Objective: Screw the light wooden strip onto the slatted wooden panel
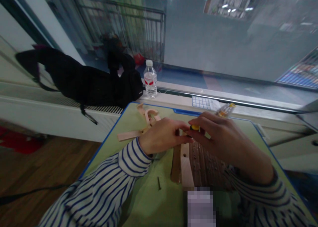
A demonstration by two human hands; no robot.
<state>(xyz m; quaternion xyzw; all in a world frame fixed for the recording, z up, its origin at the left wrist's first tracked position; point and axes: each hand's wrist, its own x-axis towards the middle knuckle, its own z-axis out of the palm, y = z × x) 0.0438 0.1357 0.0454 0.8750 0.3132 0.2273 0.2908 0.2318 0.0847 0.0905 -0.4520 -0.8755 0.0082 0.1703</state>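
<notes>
Over the desk my right hand [218,132] is closed around the yellow and black handle of what looks like a screwdriver [195,127]. My left hand [165,134] meets it from the left, thumb and fingertips pinched; whatever sits between them is too small to make out. Just below both hands lies a pale wooden strip [186,169] with a hole in it, on a brown piece of corrugated cardboard [202,167]. A lone screw [159,183] rests on the green desktop [146,200] to the left of the strip.
Several wooden parts [129,135], one of them curved, lie at the desk's far left. A clear packet with a yellow top [225,110] is at the back right. Along the sill stand a water bottle [150,79] and a black bag [96,84].
</notes>
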